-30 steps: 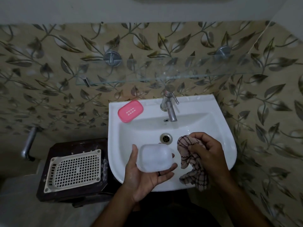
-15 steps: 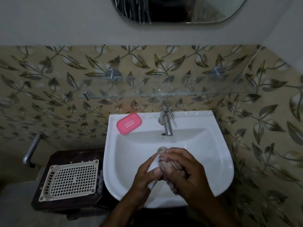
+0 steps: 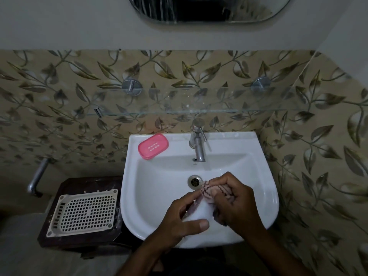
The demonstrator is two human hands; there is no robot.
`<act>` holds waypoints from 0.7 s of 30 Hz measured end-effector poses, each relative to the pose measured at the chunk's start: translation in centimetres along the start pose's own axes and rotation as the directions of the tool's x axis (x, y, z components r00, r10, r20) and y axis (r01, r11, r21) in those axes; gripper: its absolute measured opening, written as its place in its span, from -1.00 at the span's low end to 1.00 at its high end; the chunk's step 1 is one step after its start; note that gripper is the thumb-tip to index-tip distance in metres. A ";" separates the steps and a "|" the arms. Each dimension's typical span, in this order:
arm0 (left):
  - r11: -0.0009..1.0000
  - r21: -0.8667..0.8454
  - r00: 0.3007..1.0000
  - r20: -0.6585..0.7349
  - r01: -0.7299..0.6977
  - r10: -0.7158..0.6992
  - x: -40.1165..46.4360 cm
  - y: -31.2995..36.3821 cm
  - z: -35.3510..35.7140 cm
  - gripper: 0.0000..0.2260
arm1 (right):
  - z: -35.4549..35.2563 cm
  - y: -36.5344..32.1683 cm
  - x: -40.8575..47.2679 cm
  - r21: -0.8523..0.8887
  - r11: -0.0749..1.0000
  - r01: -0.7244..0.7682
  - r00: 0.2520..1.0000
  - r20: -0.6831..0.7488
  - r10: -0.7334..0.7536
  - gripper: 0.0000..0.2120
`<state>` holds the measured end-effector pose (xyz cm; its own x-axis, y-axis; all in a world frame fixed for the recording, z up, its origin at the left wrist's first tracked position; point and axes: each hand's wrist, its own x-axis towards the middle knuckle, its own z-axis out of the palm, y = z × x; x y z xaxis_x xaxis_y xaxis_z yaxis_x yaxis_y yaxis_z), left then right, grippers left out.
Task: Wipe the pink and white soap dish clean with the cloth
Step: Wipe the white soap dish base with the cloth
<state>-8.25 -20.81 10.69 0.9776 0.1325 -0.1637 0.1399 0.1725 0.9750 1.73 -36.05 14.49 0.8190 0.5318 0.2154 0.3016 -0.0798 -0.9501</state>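
Observation:
The white half of the soap dish (image 3: 200, 213) sits in my left hand (image 3: 179, 220) over the front of the basin, thumb curled along its near edge. My right hand (image 3: 237, 204) grips the checked cloth (image 3: 211, 191) and presses it onto the white half; most of that half is hidden by cloth and fingers. The pink slotted half (image 3: 153, 146) lies apart on the back left rim of the sink.
The white sink (image 3: 266, 176) has a drain (image 3: 194, 181) and a chrome tap (image 3: 198, 145) at the back. A glass shelf (image 3: 199, 104) runs above it. A white perforated tray (image 3: 85, 212) lies on a dark stand to the left.
My right hand has brought the cloth from beside the white half onto it and rubs across it. The camera has tilted up, showing the mirror.

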 end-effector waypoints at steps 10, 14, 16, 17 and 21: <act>0.990 -0.141 0.993 -0.110 0.021 -0.037 -0.2 -0.4 0.3 -0.38 | 1.5 1.0 0.5 0.066 0.998 -0.017 0.995 -0.098 0.024 -0.84; 0.996 -0.091 0.990 -0.143 0.006 -0.019 0.2 -0.6 -0.4 -0.54 | 3.2 -0.4 -0.6 0.125 0.987 0.101 0.995 0.002 -0.102 -0.90; 0.999 -0.049 0.990 -0.141 0.006 -0.013 0.3 -0.7 -0.9 -0.50 | 3.1 -0.1 -0.3 0.130 0.985 0.115 0.993 0.016 -0.118 -0.91; 0.999 -0.034 0.990 -0.142 0.015 -0.019 0.4 -0.8 -1.1 -0.44 | 2.8 0.4 0.3 0.126 0.988 0.086 0.996 0.008 -0.087 -0.91; 0.999 -0.016 0.991 -0.130 0.042 -0.044 0.4 -1.0 -1.3 -0.34 | 2.4 1.0 1.1 0.090 0.996 0.009 0.998 -0.056 -0.004 -0.94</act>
<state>-8.17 -19.67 9.41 0.9417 0.2510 -0.2242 0.1781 0.1939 0.9647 1.73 -33.50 13.24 0.8438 0.4844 0.2310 0.2637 0.0007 -0.9646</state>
